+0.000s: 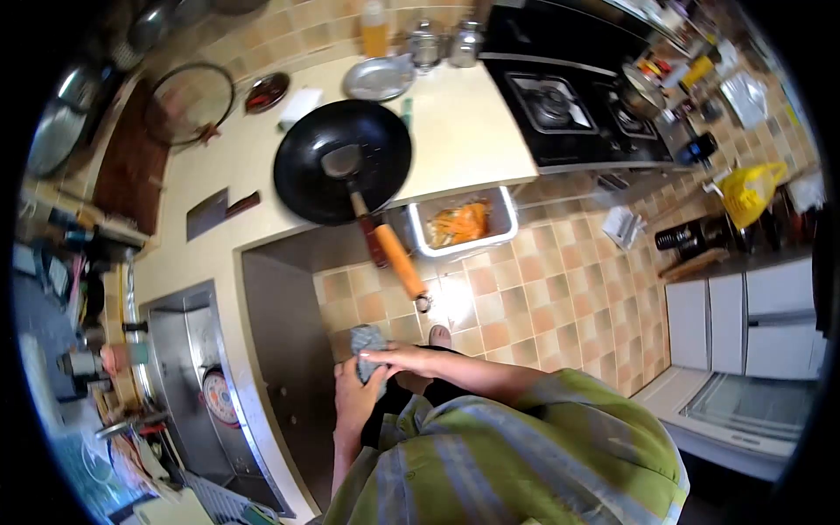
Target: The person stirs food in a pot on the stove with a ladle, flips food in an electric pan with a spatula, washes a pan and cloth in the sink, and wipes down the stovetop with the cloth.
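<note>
A crumpled grey cloth (367,339) is held in front of my body, low over the floor. My left hand (357,395) is closed around its lower part. My right hand (395,357) grips it from the right side, fingers touching the left hand. Ahead, a black wok (302,171) rests near the counter's front edge, its handle jutting out over the floor. Inside it lies a metal spatula (341,161) with a long wooden handle (399,262). A cleaver (210,215) lies flat on the counter to the left of the wok.
A white-rimmed bin (505,229) holding orange scraps sits below the counter edge. The steel sink (179,350) is at left, the gas stove (553,103) at back right. A metal plate (378,79) and glass lid (189,103) stand behind the wok. White drawers (726,324) are at right.
</note>
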`<state>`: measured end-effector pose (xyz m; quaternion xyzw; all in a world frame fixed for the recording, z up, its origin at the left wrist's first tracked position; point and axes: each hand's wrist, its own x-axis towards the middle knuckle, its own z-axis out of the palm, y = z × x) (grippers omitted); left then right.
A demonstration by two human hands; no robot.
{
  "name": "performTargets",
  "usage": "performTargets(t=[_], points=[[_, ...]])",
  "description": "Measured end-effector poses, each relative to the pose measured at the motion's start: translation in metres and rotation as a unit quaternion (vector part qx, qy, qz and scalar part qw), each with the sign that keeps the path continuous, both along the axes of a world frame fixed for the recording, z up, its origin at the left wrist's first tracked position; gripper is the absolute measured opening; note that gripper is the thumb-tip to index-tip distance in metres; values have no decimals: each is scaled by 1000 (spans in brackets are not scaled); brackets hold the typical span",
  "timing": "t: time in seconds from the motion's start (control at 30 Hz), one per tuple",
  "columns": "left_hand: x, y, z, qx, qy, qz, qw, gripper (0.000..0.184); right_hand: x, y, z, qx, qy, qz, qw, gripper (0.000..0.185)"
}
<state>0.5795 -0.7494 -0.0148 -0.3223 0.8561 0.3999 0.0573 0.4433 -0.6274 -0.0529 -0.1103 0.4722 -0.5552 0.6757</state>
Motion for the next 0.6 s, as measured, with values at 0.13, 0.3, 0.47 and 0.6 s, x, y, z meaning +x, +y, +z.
performTargets(t=[0.13, 0.3, 0.47, 0.6], points=[[-57, 48, -2, 38, 8, -118, 992, 52, -35, 101, -16, 72, 13, -147, 986, 68], [-98, 82, -15, 138, 4, -118, 983, 42, -59, 183, -3, 130, 162, -284, 936, 49], [-132, 117, -43, 268, 5, -114, 957, 38, -58, 253, 25, 256, 318, -406, 817, 36], [-169, 142, -10, 365, -16, -177, 914, 43, -46, 296, 90, 317, 309, -517, 733, 34]])
